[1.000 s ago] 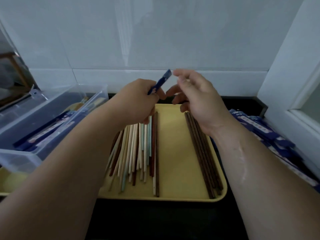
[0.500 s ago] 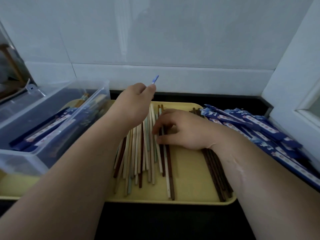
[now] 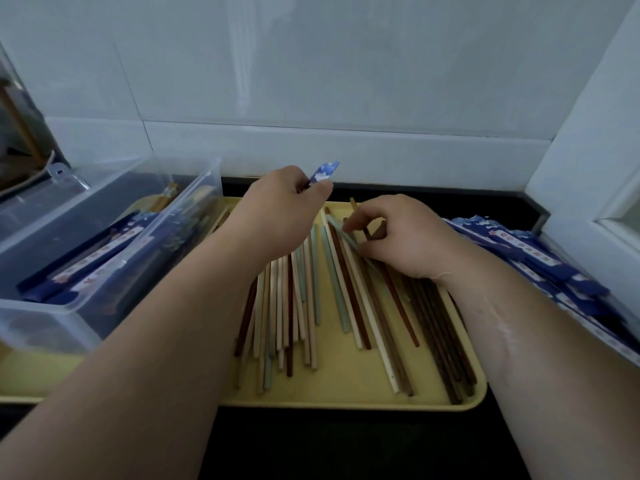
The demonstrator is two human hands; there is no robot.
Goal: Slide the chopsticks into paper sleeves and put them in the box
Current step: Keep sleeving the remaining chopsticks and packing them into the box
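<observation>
The person's left hand [image 3: 277,216] is pinching a blue-and-white printed paper sleeve [image 3: 325,170] up at the far edge of the flat yellow plastic tray [image 3: 346,386], with only the sleeve's tip poking out past the fingers. The right hand [image 3: 398,240] is down on the loose chopsticks [image 3: 298,306] (a mix of cream, pale teal and reddish-brown sticks), fingers curled and nipping what looks like a couple of them near their far ends.

So the step looks like picking a pair. Best bet is to get two matching sticks, line up their tips before lifting, and not drag the neighbours along, since the pile is fanned and overlapping. Then squeeze the sleeve's mouth open with the left thumb so the tips go straight in without crumpling the paper.

Sleeved sets already lie in the clear plastic box [image 3: 114,271] on the left, and a heap of spare blue sleeves [image 3: 540,258] sits on the right just past the tray.
</observation>
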